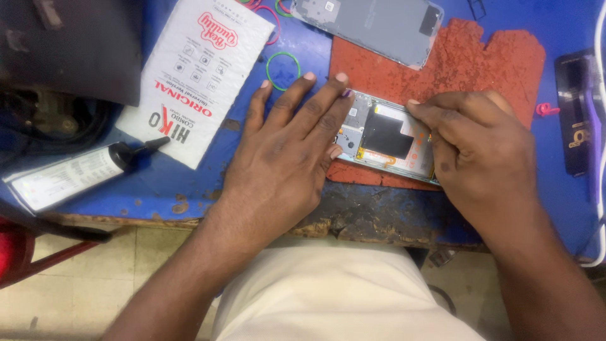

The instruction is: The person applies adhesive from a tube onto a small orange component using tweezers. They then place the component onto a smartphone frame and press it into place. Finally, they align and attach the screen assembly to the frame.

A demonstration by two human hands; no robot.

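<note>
An opened phone body (385, 134), with a dark battery and bare circuit parts showing, lies on a worn red mat (467, 60) on the blue table. My left hand (287, 142) lies flat with fingers spread, pressing down on the phone's left end. My right hand (476, 148) covers the phone's right end, its fingertips bent onto the top edge near the battery. Whether the right fingers pinch anything small is hidden.
A grey phone back panel (379, 25) lies at the top of the mat. A white padded envelope (196, 76), a glue tube with a black nozzle (76, 173), green and red rubber bands (282, 68) and a black device (577, 113) surround the work spot. The chipped table edge (353, 221) runs below the hands.
</note>
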